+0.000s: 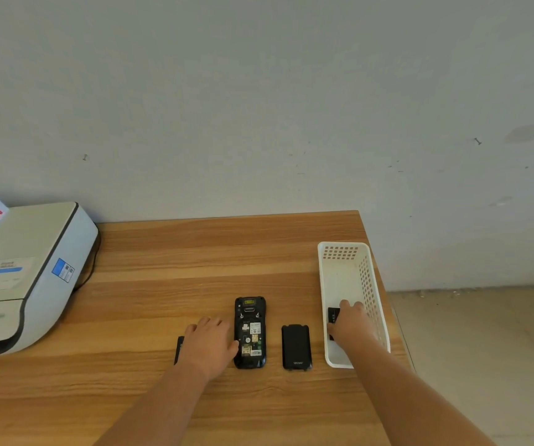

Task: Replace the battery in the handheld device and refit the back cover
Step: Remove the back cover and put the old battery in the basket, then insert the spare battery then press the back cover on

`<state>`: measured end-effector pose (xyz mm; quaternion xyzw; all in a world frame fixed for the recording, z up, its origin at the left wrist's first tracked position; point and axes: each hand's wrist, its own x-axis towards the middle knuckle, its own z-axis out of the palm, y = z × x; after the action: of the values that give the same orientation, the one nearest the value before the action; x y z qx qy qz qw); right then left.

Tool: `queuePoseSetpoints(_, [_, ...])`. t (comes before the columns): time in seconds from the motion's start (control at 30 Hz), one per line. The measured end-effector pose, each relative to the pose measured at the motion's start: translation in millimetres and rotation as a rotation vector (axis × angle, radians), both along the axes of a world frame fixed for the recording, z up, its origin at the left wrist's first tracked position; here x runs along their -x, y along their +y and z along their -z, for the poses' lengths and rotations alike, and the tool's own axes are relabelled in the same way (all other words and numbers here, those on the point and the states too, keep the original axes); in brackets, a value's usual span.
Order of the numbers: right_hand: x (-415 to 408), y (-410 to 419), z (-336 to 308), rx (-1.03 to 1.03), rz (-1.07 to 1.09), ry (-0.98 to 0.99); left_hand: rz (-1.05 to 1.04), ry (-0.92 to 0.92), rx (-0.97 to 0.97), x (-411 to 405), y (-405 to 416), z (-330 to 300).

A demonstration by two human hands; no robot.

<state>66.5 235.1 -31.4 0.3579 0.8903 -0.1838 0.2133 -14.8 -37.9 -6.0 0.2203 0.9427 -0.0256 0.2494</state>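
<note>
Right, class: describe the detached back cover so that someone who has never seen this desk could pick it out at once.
Start at the white perforated basket near the right edge of the wooden table. Just left of it, flat on the wood, lies the back cover. Unlike the opened handheld device further left, with its labels and exposed insides, it is a plain black panel with small lettering at its near end.

One handheld device [250,332], its battery bay open; one back cover [296,347]; two batteries, one [179,350] on the table, one [333,315] in the single white basket [339,252]; one printer [27,278]; two hands.
</note>
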Motion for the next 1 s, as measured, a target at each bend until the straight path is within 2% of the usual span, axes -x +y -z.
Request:
queuePoseSetpoints(0.27, [3,0,-8,0.015,0.026,0.043,0.007,0.01,-0.01,0,-1,-6])
queuePoseSetpoints(0.57, [17,-1,-64,-0.134,-0.025,0.232,0.013,0.043,-0.064,8,-1,-32])
queuePoseSetpoints(0.77, [34,-29,-94,-0.176,-0.238,0.295,-0.013,0.073,-0.097,17,-11,-53])
queuePoseSetpoints(1.0, [40,-75,-87,-0.177,-0.453,0.259,-0.06,0.087,-0.12,22,-43,-58])
